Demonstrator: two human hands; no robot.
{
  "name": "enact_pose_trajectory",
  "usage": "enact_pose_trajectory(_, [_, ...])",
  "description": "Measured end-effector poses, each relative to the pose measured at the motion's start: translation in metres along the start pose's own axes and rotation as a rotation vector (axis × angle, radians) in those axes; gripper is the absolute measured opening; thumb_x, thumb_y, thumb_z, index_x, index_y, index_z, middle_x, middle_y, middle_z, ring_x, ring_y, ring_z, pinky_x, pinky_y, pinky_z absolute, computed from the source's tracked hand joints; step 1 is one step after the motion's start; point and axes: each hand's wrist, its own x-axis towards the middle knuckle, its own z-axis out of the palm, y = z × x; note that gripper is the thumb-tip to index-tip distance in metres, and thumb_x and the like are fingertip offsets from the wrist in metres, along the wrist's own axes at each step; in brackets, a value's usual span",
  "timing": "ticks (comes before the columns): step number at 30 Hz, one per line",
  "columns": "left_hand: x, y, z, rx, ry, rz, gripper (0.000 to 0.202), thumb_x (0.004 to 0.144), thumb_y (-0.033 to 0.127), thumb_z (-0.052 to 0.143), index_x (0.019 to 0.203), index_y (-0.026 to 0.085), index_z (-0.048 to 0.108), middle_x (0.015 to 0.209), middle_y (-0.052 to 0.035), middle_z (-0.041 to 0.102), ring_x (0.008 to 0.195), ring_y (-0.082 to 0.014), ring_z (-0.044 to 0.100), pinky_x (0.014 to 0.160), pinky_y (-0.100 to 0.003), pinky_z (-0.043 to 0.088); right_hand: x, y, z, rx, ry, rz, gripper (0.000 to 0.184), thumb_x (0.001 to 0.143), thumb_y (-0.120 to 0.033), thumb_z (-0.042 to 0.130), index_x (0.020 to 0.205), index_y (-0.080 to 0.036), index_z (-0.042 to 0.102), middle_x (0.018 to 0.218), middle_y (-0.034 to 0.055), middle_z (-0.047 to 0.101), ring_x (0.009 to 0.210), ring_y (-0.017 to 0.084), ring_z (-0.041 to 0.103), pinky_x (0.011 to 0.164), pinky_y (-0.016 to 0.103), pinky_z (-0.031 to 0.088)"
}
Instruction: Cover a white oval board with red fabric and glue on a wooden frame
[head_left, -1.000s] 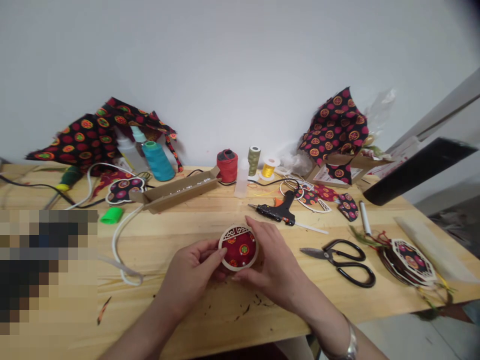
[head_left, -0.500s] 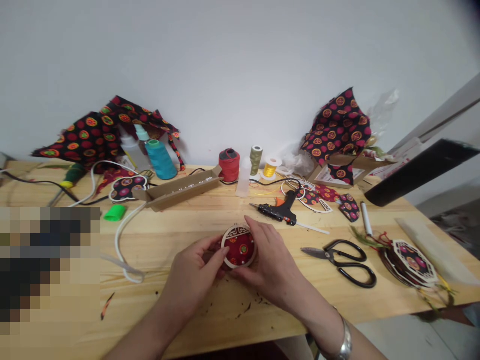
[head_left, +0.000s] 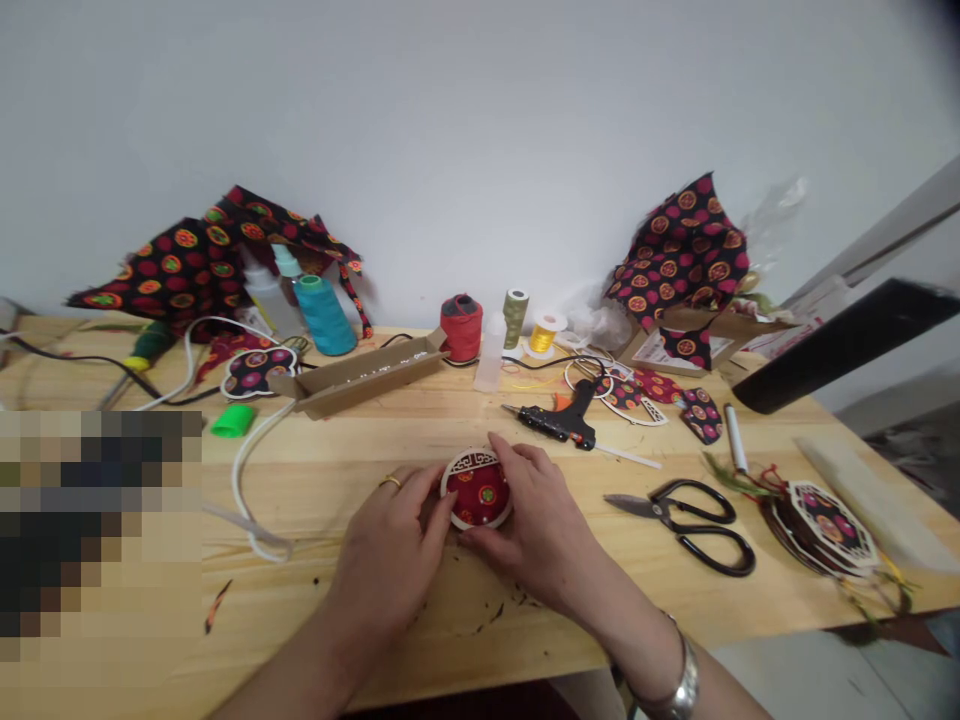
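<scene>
**Item 1: round ornament** [head_left: 478, 490]. Pale fretwork rim w/ a red patterned fabric centre. It sits at the middle of the table [head_left: 337, 470], near the front edge, directly between your two hands. The face is tilted up toward you, fretwork at the top. Can't tell whether the lower rim rests on the wood.

**Item 2: L hand** [head_left: 394, 555]. Ring [head_left: 390, 482] on one finger. The fingers curl in from the left and close on the ornament's left rim, thumb side tucked against it.

**Item 3: R hand** [head_left: 536, 530]. Watch [head_left: 679, 685] at the wrist. The fingers wrap the right rim, w/ one fingertip reaching over the top edge. It's closed on the ornament too, and covers more of the rim than the L.

**Key relation:** the ornament is pinched L-R, so the grip line runs across the table. It's round, so no long axis. Both hands touch it and neither is farther off.

**Nearby, not touched:**
- glue gun [head_left: 559, 425]: just behind the R hand, nozzle pointing left.
- scissors [head_left: 686, 520]: right of the R hand, blades pointing toward it.
- octagonal ornament [head_left: 825, 525]: far right, well apart.
- white cord [head_left: 247, 480]: looped left of the L hand.
- cardboard tray [head_left: 360, 375] and red spool [head_left: 460, 328]: toward the back.
</scene>
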Motion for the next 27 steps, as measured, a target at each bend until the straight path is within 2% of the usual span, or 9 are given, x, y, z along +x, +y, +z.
enact_pose_trajectory(5, [-0.001, -0.003, 0.002, 0.026, 0.055, 0.023, 0.030, 0.086, 0.026, 0.046, 0.108, 0.014, 0.060, 0.107, -0.0112, 0.066, 0.095, -0.0255, 0.060, 0.085, -0.041, 0.046, -0.002, 0.005, -0.003, 0.081, -0.022, -0.008, 0.094, 0.064, -0.037, 0.076, 0.141, -0.010, 0.029, 0.136, 0.0164, 0.042, 0.127, 0.029, 0.032, 0.106, 0.044, 0.031])
enact_pose_trajectory(8, [0.000, -0.004, 0.001, 0.039, 0.114, 0.042, 0.038, 0.083, 0.031, 0.051, 0.116, 0.014, 0.056, 0.114, -0.0122, 0.063, 0.104, -0.0284, 0.054, 0.092, -0.044, 0.042, -0.005, 0.015, -0.010, 0.181, 0.031, -0.004, 0.090, 0.067, -0.035, 0.075, 0.141, -0.015, 0.028, 0.138, 0.0139, 0.041, 0.129, 0.025, 0.032, 0.107, 0.041, 0.031])
enact_pose_trajectory(12, [0.000, -0.006, 0.001, 0.003, -0.006, 0.050, 0.057, 0.078, 0.036, 0.061, 0.130, 0.017, 0.047, 0.111, -0.0098, 0.063, 0.113, -0.0301, 0.044, 0.095, -0.046, 0.040, -0.009, 0.031, -0.021, 0.237, 0.035, -0.041, 0.071, 0.075, -0.021, 0.069, 0.137, -0.023, 0.034, 0.130, 0.0089, 0.047, 0.125, 0.021, 0.036, 0.106, 0.040, 0.033])
enact_pose_trajectory(15, [0.000, -0.008, 0.002, -0.040, -0.065, 0.034, 0.065, 0.076, 0.038, 0.063, 0.134, 0.017, 0.042, 0.119, -0.0114, 0.058, 0.114, -0.0291, 0.042, 0.097, -0.046, 0.038, -0.008, 0.036, -0.025, 0.254, -0.011, -0.102, 0.067, 0.076, -0.015, 0.067, 0.135, -0.025, 0.038, 0.128, 0.0072, 0.050, 0.124, 0.021, 0.035, 0.106, 0.041, 0.033])
enact_pose_trajectory(20, [0.001, -0.012, 0.003, -0.066, -0.102, 0.031, 0.065, 0.077, 0.038, 0.062, 0.135, 0.017, 0.040, 0.126, -0.0130, 0.053, 0.113, -0.0273, 0.043, 0.098, -0.047, 0.037, -0.002, 0.034, -0.029, 0.262, -0.078, -0.138, 0.059, 0.079, -0.013, 0.062, 0.134, -0.025, 0.041, 0.124, 0.0073, 0.052, 0.120, 0.020, 0.038, 0.104, 0.040, 0.036])
enact_pose_trajectory(27, [0.003, -0.008, 0.001, -0.039, -0.111, 0.058, 0.059, 0.080, 0.034, 0.060, 0.134, 0.016, 0.042, 0.126, -0.0113, 0.055, 0.110, -0.0271, 0.041, 0.099, -0.047, 0.036, 0.007, 0.036, -0.030, 0.272, -0.095, -0.174, 0.056, 0.079, -0.008, 0.058, 0.132, -0.022, 0.045, 0.120, 0.0085, 0.052, 0.115, 0.018, 0.043, 0.102, 0.037, 0.038])
